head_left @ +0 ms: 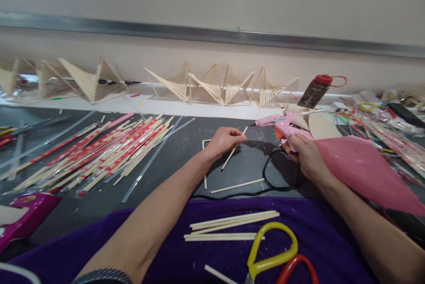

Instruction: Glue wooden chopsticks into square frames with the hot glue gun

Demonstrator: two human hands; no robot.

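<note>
A thin wooden stick (230, 156) is pinched in the fingers of my left hand (227, 140), tilted, its upper end near the nozzle of a pink hot glue gun (270, 122). My right hand (306, 153) is wrapped round the glue gun's handle, and a small light glows on its body. Whether the nozzle touches the stick I cannot tell. Under my left hand, joined sticks (204, 164) form a corner on the dark table, partly hidden. Another loose stick (237, 186) lies just in front, beside the gun's black cord (265, 173).
Several cut sticks (232, 222) and yellow-and-red-handled scissors (275, 253) lie on purple cloth (133, 235). Packaged chopsticks (126, 146) are heaped at left. Twisted stick models (206, 84) line the back, with a red-capped bottle (315, 91) at right. A pink sheet (361, 164) lies by my right forearm.
</note>
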